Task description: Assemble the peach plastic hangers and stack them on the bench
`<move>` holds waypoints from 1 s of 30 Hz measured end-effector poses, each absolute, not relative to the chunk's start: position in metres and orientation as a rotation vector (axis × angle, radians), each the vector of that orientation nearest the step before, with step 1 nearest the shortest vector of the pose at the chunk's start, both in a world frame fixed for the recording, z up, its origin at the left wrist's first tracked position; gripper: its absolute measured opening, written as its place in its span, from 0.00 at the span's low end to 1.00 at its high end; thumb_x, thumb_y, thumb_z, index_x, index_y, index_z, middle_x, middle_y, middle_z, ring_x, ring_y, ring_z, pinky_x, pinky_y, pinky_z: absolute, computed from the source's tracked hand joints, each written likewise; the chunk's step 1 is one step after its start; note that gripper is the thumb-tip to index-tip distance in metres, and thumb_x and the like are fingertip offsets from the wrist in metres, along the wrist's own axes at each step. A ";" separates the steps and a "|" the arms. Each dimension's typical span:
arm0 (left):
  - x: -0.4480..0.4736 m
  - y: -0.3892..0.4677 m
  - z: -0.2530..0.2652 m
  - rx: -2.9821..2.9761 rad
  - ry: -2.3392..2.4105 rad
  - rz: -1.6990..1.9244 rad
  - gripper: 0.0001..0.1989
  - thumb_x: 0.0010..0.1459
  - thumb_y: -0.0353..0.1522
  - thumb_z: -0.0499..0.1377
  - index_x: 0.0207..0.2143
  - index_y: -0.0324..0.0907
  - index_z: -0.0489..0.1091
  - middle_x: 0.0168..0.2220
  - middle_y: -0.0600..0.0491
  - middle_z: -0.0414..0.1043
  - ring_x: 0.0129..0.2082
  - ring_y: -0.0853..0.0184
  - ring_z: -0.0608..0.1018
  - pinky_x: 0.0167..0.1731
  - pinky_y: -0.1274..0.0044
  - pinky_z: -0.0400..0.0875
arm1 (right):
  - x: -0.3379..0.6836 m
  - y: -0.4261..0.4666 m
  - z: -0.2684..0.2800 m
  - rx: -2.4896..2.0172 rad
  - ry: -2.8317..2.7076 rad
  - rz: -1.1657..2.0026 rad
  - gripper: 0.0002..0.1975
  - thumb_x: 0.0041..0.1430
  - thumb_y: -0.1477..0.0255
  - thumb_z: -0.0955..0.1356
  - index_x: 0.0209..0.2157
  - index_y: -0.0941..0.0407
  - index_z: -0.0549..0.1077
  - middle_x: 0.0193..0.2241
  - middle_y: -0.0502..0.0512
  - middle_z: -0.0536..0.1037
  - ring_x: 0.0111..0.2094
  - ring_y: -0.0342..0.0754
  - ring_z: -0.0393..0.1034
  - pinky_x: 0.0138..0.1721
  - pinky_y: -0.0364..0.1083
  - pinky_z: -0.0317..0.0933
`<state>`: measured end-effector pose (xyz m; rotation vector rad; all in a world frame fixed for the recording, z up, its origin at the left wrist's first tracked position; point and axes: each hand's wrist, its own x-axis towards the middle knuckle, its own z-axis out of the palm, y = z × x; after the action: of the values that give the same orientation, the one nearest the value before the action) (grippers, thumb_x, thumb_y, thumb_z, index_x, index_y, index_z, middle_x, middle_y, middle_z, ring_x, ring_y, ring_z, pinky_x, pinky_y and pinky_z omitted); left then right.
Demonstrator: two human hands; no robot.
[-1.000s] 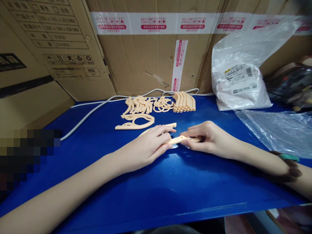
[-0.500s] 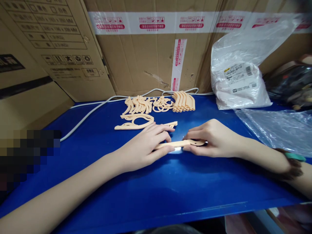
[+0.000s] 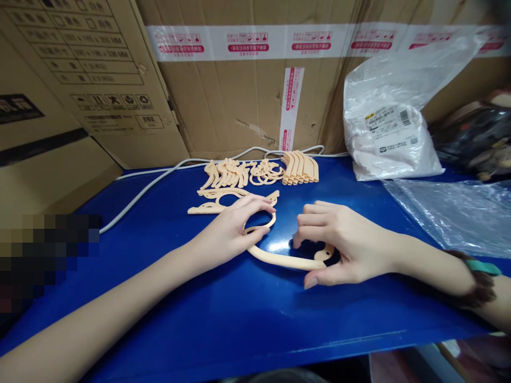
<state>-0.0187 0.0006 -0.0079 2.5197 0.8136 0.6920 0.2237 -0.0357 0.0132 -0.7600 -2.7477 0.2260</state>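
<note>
My left hand (image 3: pixel 233 223) is closed on a beige plastic folding clothes hanger (image 3: pixel 285 260), its fingers and thumb around the curved left part. The hanger's long arm bows toward me and runs right. My right hand (image 3: pixel 339 242) is open around the right end, fingers apart and thumb stretched out below; whether it touches the end is hard to tell. Inside that hand a rounded tip with small holes shows. Just beyond my left hand lies another beige hanger (image 3: pixel 205 210), flat on the blue table (image 3: pixel 239 319) and partly hidden by the hand.
At the back stand piles of curved beige arms (image 3: pixel 225 174), beige hooks (image 3: pixel 265 173) and stacked beige bars (image 3: pixel 300 167). A white cable (image 3: pixel 139 199) runs behind them. Cardboard boxes (image 3: pixel 231 96) wall the back and left. A white plastic bag (image 3: pixel 391 138) and clear film (image 3: pixel 451 213) lie right.
The hanger has turned from edge-on to a wider, flatter view, its arm swung toward me. My right hand's fingers have spread from their pinch. The left hand has shifted slightly left.
</note>
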 end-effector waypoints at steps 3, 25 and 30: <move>-0.018 0.001 -0.008 2.527 0.822 0.710 0.12 0.62 0.31 0.55 0.48 0.43 0.66 0.52 0.47 0.67 0.55 0.61 0.69 0.56 0.66 0.63 | 0.225 -0.034 0.011 -0.767 -2.754 0.265 0.22 0.55 0.51 0.68 0.35 0.58 0.73 0.30 0.53 0.72 0.32 0.47 0.63 0.38 0.46 0.53; -0.019 -0.001 -0.009 2.553 0.846 0.681 0.13 0.63 0.29 0.54 0.50 0.44 0.64 0.51 0.49 0.66 0.53 0.63 0.68 0.54 0.69 0.63 | 0.240 -0.030 0.023 -1.047 -2.754 -0.118 0.31 0.57 0.46 0.63 0.46 0.59 0.73 0.33 0.58 0.76 0.34 0.52 0.71 0.37 0.49 0.59; -0.017 -0.003 -0.009 2.547 0.883 0.705 0.11 0.63 0.30 0.54 0.49 0.43 0.65 0.50 0.48 0.67 0.52 0.62 0.69 0.53 0.68 0.64 | 0.230 -0.036 0.018 -0.922 -2.800 -0.024 0.32 0.53 0.45 0.66 0.47 0.58 0.72 0.35 0.56 0.75 0.34 0.51 0.68 0.39 0.49 0.56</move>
<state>-0.0173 -0.0027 -0.0087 2.5466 0.8829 0.7053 0.2296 -0.0362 0.0178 -0.9220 -2.8002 -0.0236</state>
